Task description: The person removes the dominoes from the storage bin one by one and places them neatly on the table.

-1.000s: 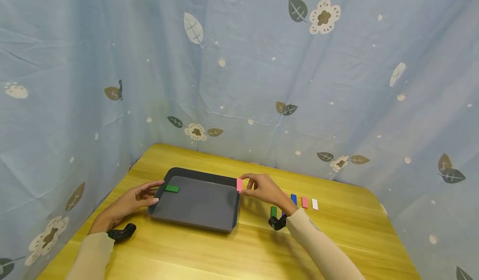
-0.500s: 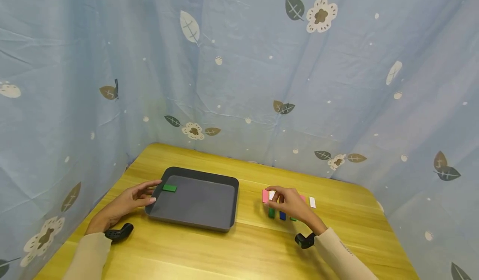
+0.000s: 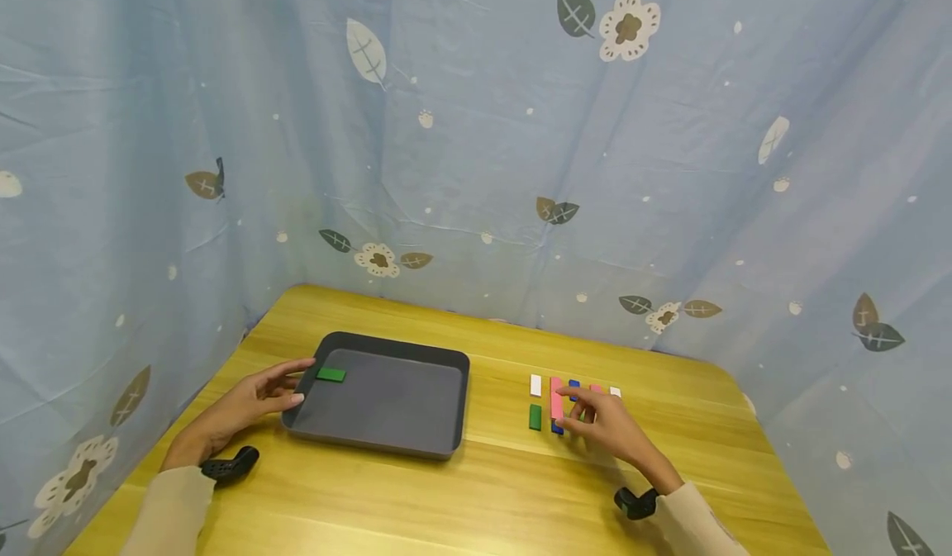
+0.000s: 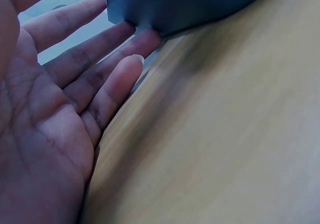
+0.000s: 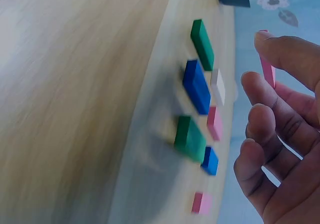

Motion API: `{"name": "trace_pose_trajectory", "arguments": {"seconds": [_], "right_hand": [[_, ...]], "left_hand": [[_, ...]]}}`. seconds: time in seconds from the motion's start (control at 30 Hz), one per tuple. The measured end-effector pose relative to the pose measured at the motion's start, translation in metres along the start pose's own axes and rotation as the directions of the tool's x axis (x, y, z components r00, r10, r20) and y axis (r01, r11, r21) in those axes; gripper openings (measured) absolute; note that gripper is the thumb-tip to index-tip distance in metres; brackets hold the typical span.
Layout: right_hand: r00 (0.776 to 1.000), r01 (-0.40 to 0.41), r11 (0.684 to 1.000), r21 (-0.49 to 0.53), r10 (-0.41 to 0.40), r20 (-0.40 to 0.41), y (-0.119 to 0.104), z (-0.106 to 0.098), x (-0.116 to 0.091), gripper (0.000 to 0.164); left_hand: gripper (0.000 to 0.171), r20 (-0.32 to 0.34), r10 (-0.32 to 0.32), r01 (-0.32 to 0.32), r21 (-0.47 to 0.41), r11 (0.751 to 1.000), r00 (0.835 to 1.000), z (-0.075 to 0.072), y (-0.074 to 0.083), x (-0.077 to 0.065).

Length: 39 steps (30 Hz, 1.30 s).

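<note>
My left hand [image 3: 245,407] is at the left side of a dark grey tray [image 3: 394,399]. In the left wrist view its fairly straight fingers reach the tray's outer wall [image 4: 175,7]. A green block [image 3: 331,374] lies inside, near the left wall. Between thumb and fingertip, my right hand [image 3: 613,428] pinches a thin pink block [image 5: 268,70], held above the table. Below it, small blocks lie in two rows, among them a white block [image 3: 535,385], a green block [image 3: 535,416], a blue block [image 5: 196,88] and a pink block [image 5: 214,122]. My right hand partly covers these rows in the head view.
The yellow wood-grain table [image 3: 416,498] carries the tray left of centre and the blocks to its right. A light blue patterned curtain [image 3: 476,159] hangs close behind the table and along both sides.
My right hand has moved right, from the tray's right rim to over the block rows, still pinching the pink block. The left hand has stayed at the tray, and the head view has shifted slightly.
</note>
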State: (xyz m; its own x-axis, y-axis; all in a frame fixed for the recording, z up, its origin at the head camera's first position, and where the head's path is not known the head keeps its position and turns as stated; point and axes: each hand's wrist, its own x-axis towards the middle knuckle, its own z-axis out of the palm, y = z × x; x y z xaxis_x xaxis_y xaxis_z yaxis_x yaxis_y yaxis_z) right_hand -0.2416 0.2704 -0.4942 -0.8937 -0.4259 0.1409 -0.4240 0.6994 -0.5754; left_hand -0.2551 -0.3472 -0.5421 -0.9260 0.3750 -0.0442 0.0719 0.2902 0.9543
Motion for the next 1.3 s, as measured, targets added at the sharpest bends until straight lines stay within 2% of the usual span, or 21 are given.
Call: {"name": "trace_pose_trajectory", "arguments": {"seconds": [0.2, 0.5, 0.83, 1.3], "right_hand": [[0.997, -0.071, 0.997, 0.013, 0.071, -0.007, 0.012, -0.004, -0.013, 0.049], [0.991, -0.132, 0.991, 0.024, 0.132, -0.01, 0.029, -0.007, -0.03, 0.045], [0.972, -0.235, 0.97, 0.066, 0.235, 0.004, 0.045, -0.01, -0.043, 0.054], [0.956, -0.292, 0.956, 0.043, 0.291, 0.019, 0.058, -0.015, -0.051, 0.053]], "left_hand": [[0.063, -0.009, 0.006, -0.006, 0.007, 1.0, 1.0, -0.001, 0.001, 0.0], [0.062, -0.004, 0.009, -0.009, -0.001, 1.0, 1.0, 0.0, 0.001, 0.001], [0.061, -0.001, 0.015, -0.015, -0.003, 1.0, 1.0, -0.001, -0.003, 0.001], [0.062, 0.005, 0.006, -0.006, -0.009, 1.0, 1.0, -0.001, -0.001, 0.0]]}}
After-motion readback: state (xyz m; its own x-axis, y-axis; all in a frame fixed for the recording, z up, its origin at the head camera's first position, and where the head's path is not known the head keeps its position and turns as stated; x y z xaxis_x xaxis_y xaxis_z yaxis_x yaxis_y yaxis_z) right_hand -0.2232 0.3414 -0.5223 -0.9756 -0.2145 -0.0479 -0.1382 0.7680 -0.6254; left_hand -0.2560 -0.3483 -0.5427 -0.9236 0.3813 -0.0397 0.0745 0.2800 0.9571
